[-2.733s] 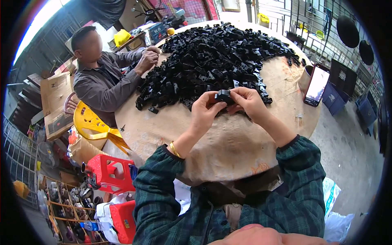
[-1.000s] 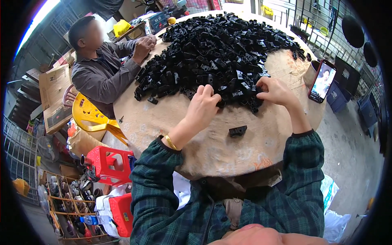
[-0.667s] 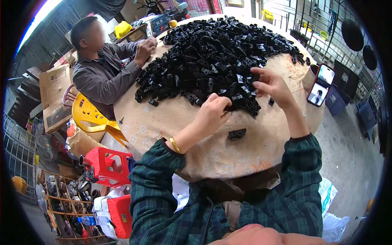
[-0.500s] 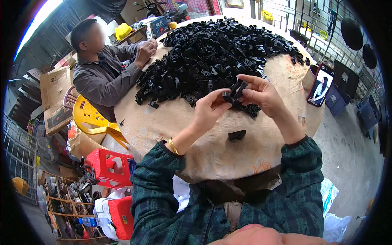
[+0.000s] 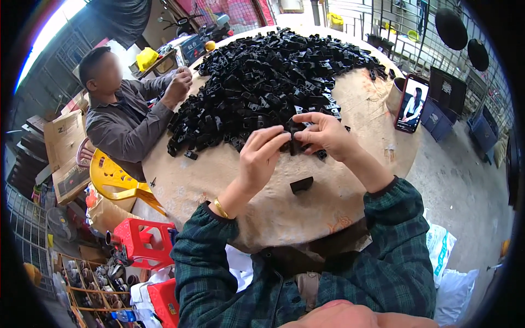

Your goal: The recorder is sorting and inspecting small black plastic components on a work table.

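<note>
Left hand: narrow; by the thumb and fingers of the bare left hand (image 5: 257, 157), with a shiny gold bangle (image 5: 220, 208) at its wrist, a small black plastic-looking piece (image 5: 293, 145) is pinched.
Right hand: narrow; the other side of the same piece is gripped by the bare right hand (image 5: 331, 139), its index finger stretched over the top.
Held piece: raised between the two sets of fingertips, before the near edge of the pile; largely covered by fingers.
Piece's long axis: seemingly run up and down the view, away from the wearer; which end is front cannot be told.
Change: half a second ago an angled, open-looking shape was shown between hands set wider; now the fingertips have been brought together and a slim upright edge is shown.
Bearing on the work: the piece is judged to be under close two-handed handling, not yet released.
Loose piece: a black oblong block (image 5: 302, 185) is left on the beige patterned tablecloth (image 5: 273, 216), nearer the wearer, where it was also seen a second ago; its long axis is laid roughly left to right, right end angled slightly away.
Pile: a broad heap of black plastic-looking parts (image 5: 257, 82) is spread beyond both hands.
</note>
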`<action>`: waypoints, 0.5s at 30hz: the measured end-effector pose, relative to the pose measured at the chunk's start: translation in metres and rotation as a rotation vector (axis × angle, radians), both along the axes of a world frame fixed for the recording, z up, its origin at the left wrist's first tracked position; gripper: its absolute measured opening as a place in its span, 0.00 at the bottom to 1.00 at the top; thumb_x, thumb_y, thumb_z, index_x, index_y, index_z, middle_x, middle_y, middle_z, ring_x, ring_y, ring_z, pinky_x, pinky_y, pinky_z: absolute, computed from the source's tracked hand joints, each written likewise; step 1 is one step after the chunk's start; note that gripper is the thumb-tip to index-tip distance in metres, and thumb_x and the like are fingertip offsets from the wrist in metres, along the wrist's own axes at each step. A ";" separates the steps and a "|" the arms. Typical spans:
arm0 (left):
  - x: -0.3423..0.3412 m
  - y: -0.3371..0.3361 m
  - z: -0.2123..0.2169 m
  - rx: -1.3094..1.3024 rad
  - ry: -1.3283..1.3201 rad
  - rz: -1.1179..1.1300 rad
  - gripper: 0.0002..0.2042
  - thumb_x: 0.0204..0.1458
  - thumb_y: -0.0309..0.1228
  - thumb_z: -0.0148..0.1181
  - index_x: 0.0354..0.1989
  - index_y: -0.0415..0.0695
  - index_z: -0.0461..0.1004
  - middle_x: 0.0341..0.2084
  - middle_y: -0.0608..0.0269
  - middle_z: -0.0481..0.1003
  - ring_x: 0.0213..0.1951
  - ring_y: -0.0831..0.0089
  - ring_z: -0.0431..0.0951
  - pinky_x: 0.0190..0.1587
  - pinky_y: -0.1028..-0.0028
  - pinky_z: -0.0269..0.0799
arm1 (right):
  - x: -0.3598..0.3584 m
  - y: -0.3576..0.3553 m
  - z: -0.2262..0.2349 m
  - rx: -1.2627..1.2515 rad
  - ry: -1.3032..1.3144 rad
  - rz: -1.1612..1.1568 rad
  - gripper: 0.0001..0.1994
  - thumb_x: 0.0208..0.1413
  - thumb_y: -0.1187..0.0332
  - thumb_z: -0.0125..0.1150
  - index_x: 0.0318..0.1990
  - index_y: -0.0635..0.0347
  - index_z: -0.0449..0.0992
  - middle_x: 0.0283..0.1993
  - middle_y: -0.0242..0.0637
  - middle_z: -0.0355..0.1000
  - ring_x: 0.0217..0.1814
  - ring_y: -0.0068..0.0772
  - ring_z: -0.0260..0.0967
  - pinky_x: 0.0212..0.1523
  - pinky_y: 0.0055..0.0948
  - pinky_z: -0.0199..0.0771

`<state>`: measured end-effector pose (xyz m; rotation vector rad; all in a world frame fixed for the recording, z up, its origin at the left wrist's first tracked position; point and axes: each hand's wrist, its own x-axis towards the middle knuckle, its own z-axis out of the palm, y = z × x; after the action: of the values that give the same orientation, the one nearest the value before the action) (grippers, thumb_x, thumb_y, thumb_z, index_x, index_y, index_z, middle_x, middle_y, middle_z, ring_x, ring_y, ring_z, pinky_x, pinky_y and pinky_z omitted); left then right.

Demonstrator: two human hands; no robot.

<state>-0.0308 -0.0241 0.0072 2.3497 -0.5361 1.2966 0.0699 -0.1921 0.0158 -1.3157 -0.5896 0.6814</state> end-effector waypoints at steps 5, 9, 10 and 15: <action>-0.001 -0.002 0.004 0.087 0.109 -0.078 0.19 0.32 0.15 0.59 0.38 0.41 0.74 0.36 0.58 0.73 0.36 0.62 0.74 0.38 0.70 0.72 | -0.003 0.003 -0.006 -0.063 -0.004 0.028 0.21 0.50 0.71 0.59 0.52 0.67 0.64 0.30 0.37 0.74 0.27 0.21 0.72 0.24 0.18 0.75; -0.007 -0.007 0.004 -0.254 0.347 -0.084 0.17 0.38 0.14 0.56 0.40 0.39 0.73 0.34 0.58 0.74 0.31 0.70 0.75 0.35 0.76 0.72 | -0.005 0.002 -0.003 0.028 0.156 0.088 0.21 0.51 0.74 0.57 0.53 0.67 0.63 0.35 0.40 0.73 0.32 0.23 0.73 0.32 0.22 0.77; -0.005 -0.005 0.003 -0.255 0.346 -0.083 0.17 0.38 0.14 0.56 0.40 0.39 0.73 0.34 0.58 0.74 0.31 0.70 0.75 0.35 0.76 0.72 | -0.004 0.004 -0.006 0.028 0.155 0.089 0.21 0.51 0.74 0.57 0.53 0.67 0.63 0.35 0.40 0.73 0.32 0.23 0.73 0.32 0.22 0.77; 0.003 0.008 -0.008 -0.905 0.586 -0.256 0.12 0.49 0.16 0.51 0.44 0.35 0.70 0.35 0.64 0.74 0.35 0.80 0.73 0.39 0.80 0.72 | -0.015 0.013 -0.014 0.231 -0.338 0.094 0.24 0.46 0.81 0.59 0.54 0.68 0.62 0.46 0.41 0.69 0.44 0.27 0.70 0.47 0.27 0.72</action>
<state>-0.0274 -0.0160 -0.0006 1.6743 -0.0232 0.4982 0.0545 -0.1786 0.0014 -1.1976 -0.9798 0.4523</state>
